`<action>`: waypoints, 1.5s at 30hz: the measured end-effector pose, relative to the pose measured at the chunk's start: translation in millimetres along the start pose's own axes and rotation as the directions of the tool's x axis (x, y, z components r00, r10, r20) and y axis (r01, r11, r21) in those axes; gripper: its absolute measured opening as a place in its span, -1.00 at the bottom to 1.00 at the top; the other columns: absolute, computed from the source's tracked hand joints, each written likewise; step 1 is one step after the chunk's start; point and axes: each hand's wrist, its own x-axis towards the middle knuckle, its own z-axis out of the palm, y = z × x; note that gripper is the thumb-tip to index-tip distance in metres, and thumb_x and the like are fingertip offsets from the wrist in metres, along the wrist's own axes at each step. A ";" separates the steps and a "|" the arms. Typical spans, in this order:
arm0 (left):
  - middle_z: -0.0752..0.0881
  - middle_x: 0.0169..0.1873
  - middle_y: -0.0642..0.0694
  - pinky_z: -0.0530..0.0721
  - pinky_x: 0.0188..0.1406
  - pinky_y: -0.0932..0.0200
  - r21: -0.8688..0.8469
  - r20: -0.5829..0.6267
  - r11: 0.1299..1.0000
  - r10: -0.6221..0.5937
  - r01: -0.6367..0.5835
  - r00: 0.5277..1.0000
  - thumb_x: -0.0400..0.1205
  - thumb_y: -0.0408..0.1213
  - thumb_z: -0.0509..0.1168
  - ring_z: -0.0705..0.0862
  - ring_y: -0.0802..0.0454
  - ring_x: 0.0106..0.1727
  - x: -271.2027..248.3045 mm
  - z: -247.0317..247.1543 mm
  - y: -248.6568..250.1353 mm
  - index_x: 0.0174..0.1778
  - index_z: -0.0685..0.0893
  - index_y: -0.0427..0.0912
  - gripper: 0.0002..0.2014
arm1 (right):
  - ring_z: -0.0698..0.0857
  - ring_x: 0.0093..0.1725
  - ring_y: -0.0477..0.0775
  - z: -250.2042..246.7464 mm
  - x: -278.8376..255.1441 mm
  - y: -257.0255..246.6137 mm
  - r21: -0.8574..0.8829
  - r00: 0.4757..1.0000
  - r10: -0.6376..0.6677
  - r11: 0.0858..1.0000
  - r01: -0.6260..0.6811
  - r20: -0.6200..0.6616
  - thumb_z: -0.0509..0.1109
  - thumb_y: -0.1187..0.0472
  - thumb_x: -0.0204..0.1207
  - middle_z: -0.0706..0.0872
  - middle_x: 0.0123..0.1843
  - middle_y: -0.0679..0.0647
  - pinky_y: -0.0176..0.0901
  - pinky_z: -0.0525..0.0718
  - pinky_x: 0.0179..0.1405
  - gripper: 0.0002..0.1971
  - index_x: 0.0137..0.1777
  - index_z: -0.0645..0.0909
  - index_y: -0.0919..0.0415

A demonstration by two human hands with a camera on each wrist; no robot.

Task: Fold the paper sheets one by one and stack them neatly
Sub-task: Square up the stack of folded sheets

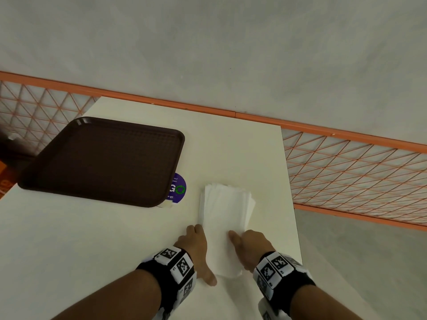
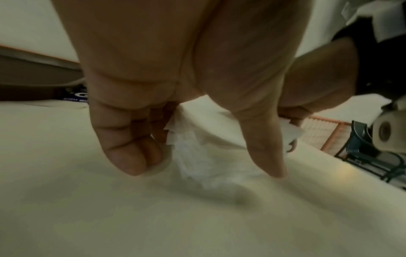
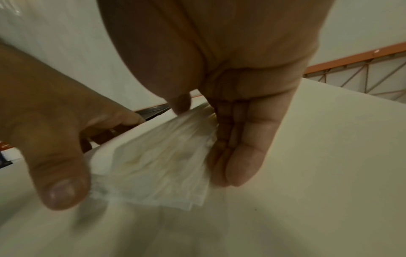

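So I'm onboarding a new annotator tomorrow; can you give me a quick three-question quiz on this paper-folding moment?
1. True or false: the stack of paper sheets lies inside the brown tray.
2. Which hand has its thumb on top of the sheets: A) left hand B) right hand?
3. Fill in: partly hidden under the tray's near corner is a round purple ____.

Key
1. False. The sheets lie on the white table, to the right of the tray and apart from it.
2. B. The left hand sits at the sheets' left edge, with its thumb on the table.
3. Sticker.
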 end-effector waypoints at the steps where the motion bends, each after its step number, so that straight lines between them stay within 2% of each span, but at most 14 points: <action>1: 0.33 0.35 -0.11 0.61 0.28 0.00 0.020 -0.008 1.000 0.003 -0.003 1.000 0.19 0.08 0.65 0.52 -0.12 0.35 -0.3 0.6 -0.1 0.45 0.18 -0.20 0.05 | 0.73 0.07 0.22 0.2 -2.9 -0.4 -0.014 1.000 -0.004 1.000 0.004 0.003 0.11 -0.44 0.50 0.72 0.14 0.13 -0.04 0.67 0.00 -0.32 0.14 0.59 0.21; 3: 0.33 0.35 -0.12 0.61 0.27 0.02 0.049 -0.027 0.999 0.011 -0.010 1.000 0.23 0.06 0.64 0.53 -0.13 0.34 0.2 1.1 -1.8 0.44 0.20 -0.22 0.01 | 0.69 0.04 0.12 -3.2 -10.1 -0.5 -0.044 0.998 -0.018 0.999 0.020 0.054 0.32 -0.54 0.25 0.68 0.14 0.05 -0.10 0.64 -0.04 -0.19 0.21 0.52 0.16; 5: 0.34 0.35 -0.13 0.61 0.29 0.02 0.066 -0.040 0.998 0.021 -0.019 0.999 0.27 0.08 0.61 0.54 -0.12 0.34 0.8 -0.6 -3.7 0.44 0.24 -0.23 -0.04 | 0.65 0.13 0.08 -8.8 -15.8 -0.4 -0.122 0.990 -0.026 0.992 0.044 0.141 0.52 -0.46 0.08 0.63 0.22 0.01 -0.11 0.63 0.05 -0.08 0.30 0.42 0.15; 9: 0.41 0.34 -0.14 0.58 0.32 0.03 0.074 -0.067 0.996 0.063 -0.058 0.996 0.37 0.12 0.54 0.54 -0.12 0.35 0.8 -2.2 -2.8 0.41 0.33 -0.21 -0.17 | 0.65 0.17 0.08 -6.9 -17.4 -3.8 -0.221 0.987 -0.025 0.973 0.061 0.161 0.64 -0.26 0.13 0.61 0.20 0.01 -0.14 0.62 0.06 -0.13 0.33 0.40 0.16; 13: 0.44 0.32 -0.14 0.57 0.30 0.01 0.105 -0.105 0.992 0.088 -0.077 0.991 0.41 0.15 0.49 0.52 -0.13 0.34 -0.9 0.4 -6.2 0.38 0.35 -0.18 -0.24 | 0.67 0.12 0.08 -3.3 -19.4 -6.0 -0.212 0.989 -0.041 0.975 0.070 0.140 0.61 -0.20 0.21 0.63 0.16 0.01 -0.18 0.57 -0.08 -0.25 0.30 0.44 0.16; 17: 0.40 0.29 -0.11 0.59 0.26 0.02 0.141 -0.109 0.988 0.078 -0.062 0.991 0.36 0.15 0.52 0.49 -0.09 0.31 -1.4 -0.4 -7.7 0.35 0.34 -0.17 -0.20 | 0.66 0.17 0.09 -4.7 -23.4 -3.8 -0.245 0.990 -0.040 0.967 0.073 0.136 0.61 -0.28 0.18 0.62 0.19 0.02 -0.15 0.59 0.00 -0.20 0.28 0.41 0.15; 21: 0.42 0.31 -0.11 0.57 0.30 0.00 0.142 -0.077 0.987 0.084 -0.072 0.994 0.39 0.11 0.52 0.49 -0.10 0.33 -2.3 6.1 -4.6 0.38 0.34 -0.16 -0.23 | 0.68 0.13 0.08 -3.2 -27.4 -4.8 -0.284 0.983 -0.078 0.951 0.124 0.168 0.56 -0.18 0.33 0.63 0.15 0.03 -0.18 0.58 -0.07 -0.37 0.27 0.48 0.16; 25: 0.44 0.34 -0.13 0.58 0.32 -0.01 0.222 0.057 0.970 0.092 -0.103 0.994 0.39 0.03 0.55 0.52 -0.11 0.35 -0.1 -8.8 -16.2 0.41 0.35 -0.18 -0.22 | 0.67 0.10 0.09 -20.6 -19.4 5.8 -0.220 0.976 -0.047 0.971 0.095 0.212 0.52 -0.43 0.18 0.63 0.10 0.03 -0.14 0.58 -0.06 -0.25 0.15 0.49 0.13; 27: 0.47 0.33 -0.13 0.59 0.32 -0.01 0.215 0.101 0.970 0.092 -0.112 0.991 0.40 -0.02 0.55 0.55 -0.12 0.34 5.7 -24.7 -23.4 0.39 0.37 -0.19 -0.26 | 0.66 0.15 0.13 -30.6 -10.7 11.9 -0.129 0.990 -0.037 0.990 0.055 0.137 0.39 -0.55 0.18 0.64 0.15 0.08 -0.11 0.60 0.02 -0.14 0.19 0.51 0.18; 30: 0.52 0.31 -0.11 0.59 0.28 0.01 0.072 -0.003 0.992 0.107 -0.107 0.994 0.53 -0.07 0.39 0.58 -0.09 0.28 19.2 -41.0 -26.7 0.37 0.41 -0.18 -0.46 | 0.65 0.21 0.24 -37.4 13.2 15.1 0.136 0.997 0.067 0.989 -0.059 -0.049 0.21 -0.46 0.45 0.66 0.25 0.21 -0.09 0.58 0.10 -0.19 0.28 0.53 0.32; 32: 0.57 0.30 -0.13 0.58 0.24 0.03 -0.107 -0.102 0.991 0.066 -0.077 0.993 0.61 -0.04 0.27 0.59 -0.09 0.25 31.5 -44.1 -20.0 0.37 0.44 -0.20 -0.53 | 0.64 0.27 0.29 -38.6 29.1 12.9 0.253 0.988 0.128 0.962 -0.103 -0.085 0.19 -0.31 0.58 0.64 0.31 0.26 -0.06 0.60 0.19 -0.30 0.34 0.51 0.36; 36: 0.67 0.18 -0.24 0.52 0.00 0.09 -0.328 -0.225 0.945 -0.081 0.003 0.971 0.69 0.02 0.15 0.64 -0.17 0.17 53.8 -43.2 1.1 0.21 0.53 -0.30 -0.57 | 0.58 0.37 0.30 -37.5 44.8 -3.2 0.279 0.983 0.144 0.954 -0.108 -0.112 0.18 -0.14 0.67 0.60 0.40 0.30 -0.11 0.52 0.20 -0.42 0.38 0.48 0.39; 41: 0.57 0.31 -0.27 0.53 0.15 0.04 -0.314 -0.219 0.947 -0.134 0.060 0.967 0.71 0.05 0.10 0.59 -0.21 0.28 69.4 -43.0 16.8 0.31 0.51 -0.29 -0.52 | 0.61 0.30 0.31 -32.1 56.2 -17.8 0.174 0.991 0.045 0.984 -0.022 -0.127 0.13 -0.10 0.68 0.63 0.33 0.28 -0.01 0.55 0.21 -0.51 0.36 0.44 0.31; 45: 0.48 0.35 -0.26 0.56 0.17 -0.03 -0.343 -0.245 0.936 -0.171 0.080 0.954 0.69 0.06 0.11 0.57 -0.23 0.28 77.1 -52.7 13.0 0.41 0.41 -0.21 -0.51 | 0.58 0.36 0.29 -41.1 65.7 -7.9 0.218 0.984 0.061 0.976 -0.024 -0.168 0.19 -0.03 0.66 0.60 0.38 0.26 0.03 0.56 0.30 -0.49 0.54 0.30 0.16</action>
